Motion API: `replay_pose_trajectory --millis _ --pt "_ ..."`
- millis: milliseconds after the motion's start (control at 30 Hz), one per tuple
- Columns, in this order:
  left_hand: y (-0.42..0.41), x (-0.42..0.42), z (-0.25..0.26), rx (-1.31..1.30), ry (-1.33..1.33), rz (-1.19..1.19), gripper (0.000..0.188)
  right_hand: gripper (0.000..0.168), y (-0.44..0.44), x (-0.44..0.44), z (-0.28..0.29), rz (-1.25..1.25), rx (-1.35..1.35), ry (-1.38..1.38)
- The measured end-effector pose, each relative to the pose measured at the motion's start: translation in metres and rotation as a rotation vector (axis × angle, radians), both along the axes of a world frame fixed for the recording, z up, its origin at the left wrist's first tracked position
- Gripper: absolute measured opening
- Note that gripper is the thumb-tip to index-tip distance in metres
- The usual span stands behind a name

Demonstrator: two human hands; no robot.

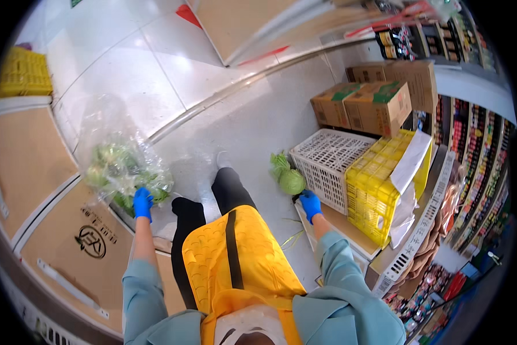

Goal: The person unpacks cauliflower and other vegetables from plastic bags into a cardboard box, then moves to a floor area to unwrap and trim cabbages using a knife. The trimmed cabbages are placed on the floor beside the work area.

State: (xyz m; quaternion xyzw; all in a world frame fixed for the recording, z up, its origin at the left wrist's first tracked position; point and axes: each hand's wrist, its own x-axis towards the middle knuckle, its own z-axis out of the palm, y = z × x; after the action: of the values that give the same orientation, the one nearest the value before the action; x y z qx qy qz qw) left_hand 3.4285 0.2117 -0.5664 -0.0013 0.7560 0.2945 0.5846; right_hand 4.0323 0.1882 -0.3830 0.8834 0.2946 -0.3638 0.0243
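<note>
My left hand (143,203), in a blue glove, is closed at the edge of a clear plastic bag (112,116). Pale and green leafy vegetables (112,161) show through the film, and loose leaves stick out beneath my fingers. On the other side, my right hand (311,205), also gloved in blue, is right beside a round green cabbage (292,182). Its fingertips are partly hidden, so whether they grip the cabbage is unclear. A bunch of frilly green leaves (279,163) lies against the cabbage, next to a white plastic crate.
The white crate (323,151) and a yellow crate (370,172) stand right of me. Cardboard boxes (377,105) are stacked behind them, near stocked shelves (470,142). Tan cabinet panels (64,241) line my left. Another yellow crate (23,73) sits far left. A raised strip (224,90) crosses the floor.
</note>
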Motion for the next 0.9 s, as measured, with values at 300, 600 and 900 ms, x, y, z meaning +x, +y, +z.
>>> replay_pose_trajectory --millis 300,600,900 --pt "-0.029 -0.037 -0.104 -0.245 -0.227 0.27 0.071 0.084 -0.055 0.029 -0.15 -0.428 0.04 -0.144" --pt "-0.104 -0.165 -0.263 0.1 -0.211 0.109 0.059 0.112 -0.123 0.175 -0.335 -0.884 0.278 -0.534" --pt "0.168 -0.034 -0.179 0.487 0.017 0.3 0.052 0.084 -0.113 0.176 -0.365 -0.463 0.64 -0.31"
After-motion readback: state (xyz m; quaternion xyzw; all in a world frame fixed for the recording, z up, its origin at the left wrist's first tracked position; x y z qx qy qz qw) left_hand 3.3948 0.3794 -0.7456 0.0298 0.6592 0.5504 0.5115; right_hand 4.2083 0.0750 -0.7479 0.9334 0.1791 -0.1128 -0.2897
